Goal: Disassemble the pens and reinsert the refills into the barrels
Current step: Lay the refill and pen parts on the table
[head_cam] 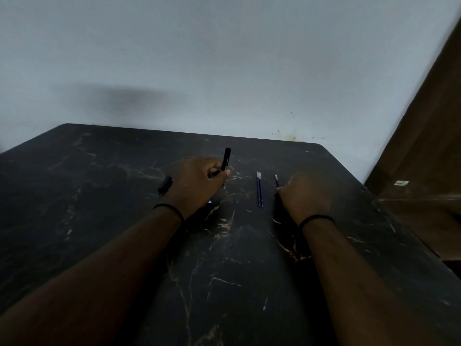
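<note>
**penfixer22:** So, the left hand (199,182) sits just left of frame centre, fingers curled tight round a black barrel (226,159) that pokes up and away toward the wall. The right hand (305,194) is right of centre, knuckles to the camera, fingertips down on a single refill (276,180) lying on the dark marble table (99,176). I can't tell whether it has actually pinched that one or is only touching it. Any tips for getting the refill in cleanly?

**inkblot_dan:** Looks to me like you're at the pick-up-a-refill stage. Two more refills (259,189) lie side by side between your hands, touching each other, well clear of both. Thin rods on a hard slab are fiddly, so I'd roll the lone one toward you with a fingertip and nip it near the middle, not the end.

**penfixer22:** And the barrel?

**inkblot_dan:** Tilt it so the open end faces the right hand. I can't see which end is open from this angle, so check first. Bring the refill in along the barrel's axis; a bent approach will likely snag the tip on the rim.

**penfixer22:** There's a small black piece (165,184) left of my left hand too, maybe a cap.

**inkblot_dan:** Too dark to say. Leave it where it is so it doesn't roll off, and keep your forearm from sweeping the pair.
</note>
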Demonstrator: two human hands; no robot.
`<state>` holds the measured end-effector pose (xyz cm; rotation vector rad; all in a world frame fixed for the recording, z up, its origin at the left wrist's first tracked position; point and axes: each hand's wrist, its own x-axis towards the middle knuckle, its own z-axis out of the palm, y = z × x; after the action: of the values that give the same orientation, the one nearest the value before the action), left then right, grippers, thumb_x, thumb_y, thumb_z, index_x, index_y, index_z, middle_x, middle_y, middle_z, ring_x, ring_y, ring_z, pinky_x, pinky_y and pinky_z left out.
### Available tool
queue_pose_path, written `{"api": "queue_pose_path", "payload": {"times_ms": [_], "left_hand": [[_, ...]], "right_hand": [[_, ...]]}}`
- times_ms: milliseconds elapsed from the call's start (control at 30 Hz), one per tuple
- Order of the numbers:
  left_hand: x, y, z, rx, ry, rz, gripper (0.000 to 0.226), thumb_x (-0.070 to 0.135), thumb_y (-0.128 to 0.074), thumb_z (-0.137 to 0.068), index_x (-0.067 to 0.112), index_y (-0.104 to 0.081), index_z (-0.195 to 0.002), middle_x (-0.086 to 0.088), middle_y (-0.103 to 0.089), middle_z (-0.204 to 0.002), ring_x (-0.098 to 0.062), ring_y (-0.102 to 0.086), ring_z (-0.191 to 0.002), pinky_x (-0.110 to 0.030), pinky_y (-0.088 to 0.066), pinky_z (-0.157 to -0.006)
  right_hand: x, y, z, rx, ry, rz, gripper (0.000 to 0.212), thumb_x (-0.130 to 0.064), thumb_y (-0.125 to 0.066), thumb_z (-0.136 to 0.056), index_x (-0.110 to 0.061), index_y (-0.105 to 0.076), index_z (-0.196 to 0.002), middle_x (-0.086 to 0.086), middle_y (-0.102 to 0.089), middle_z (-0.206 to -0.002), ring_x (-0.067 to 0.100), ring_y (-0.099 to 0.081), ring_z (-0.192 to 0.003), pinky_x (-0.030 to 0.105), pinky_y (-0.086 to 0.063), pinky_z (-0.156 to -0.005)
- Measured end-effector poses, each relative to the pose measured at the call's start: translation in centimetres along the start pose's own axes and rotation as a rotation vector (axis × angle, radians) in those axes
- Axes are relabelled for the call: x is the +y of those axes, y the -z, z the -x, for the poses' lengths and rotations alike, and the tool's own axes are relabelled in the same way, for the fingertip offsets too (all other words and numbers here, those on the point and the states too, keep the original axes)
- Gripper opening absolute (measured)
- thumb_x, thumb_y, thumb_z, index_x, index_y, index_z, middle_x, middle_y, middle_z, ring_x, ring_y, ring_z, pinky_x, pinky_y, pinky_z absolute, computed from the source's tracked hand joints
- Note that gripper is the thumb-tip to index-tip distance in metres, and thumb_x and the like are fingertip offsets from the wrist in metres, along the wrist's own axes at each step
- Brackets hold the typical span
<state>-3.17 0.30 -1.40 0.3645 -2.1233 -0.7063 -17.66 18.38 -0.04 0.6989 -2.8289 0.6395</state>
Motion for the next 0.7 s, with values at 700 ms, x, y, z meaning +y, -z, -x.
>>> {"api": "queue_pose_path", "payload": {"times_ms": [700], "left_hand": [[0.7, -0.1, 0.2, -0.007, 0.004, -0.007, 0.008, 0.034, -0.072, -0.083, 0.037, -0.066, -0.077, 0.027, -0.062, -0.066, 0.006, -0.065, -0.069, -0.02, -0.053, -0.064]], "right_hand": [[-3.7, -0.5, 1.0, -0.13, 0.122, -0.085, 0.025, -0.029, -0.054, -0.091, -0.007, -0.067, -0.091, 0.015, -0.068, -0.1, 0.035, -0.065, -0.094, 0.039, -0.054, -0.084]]}}
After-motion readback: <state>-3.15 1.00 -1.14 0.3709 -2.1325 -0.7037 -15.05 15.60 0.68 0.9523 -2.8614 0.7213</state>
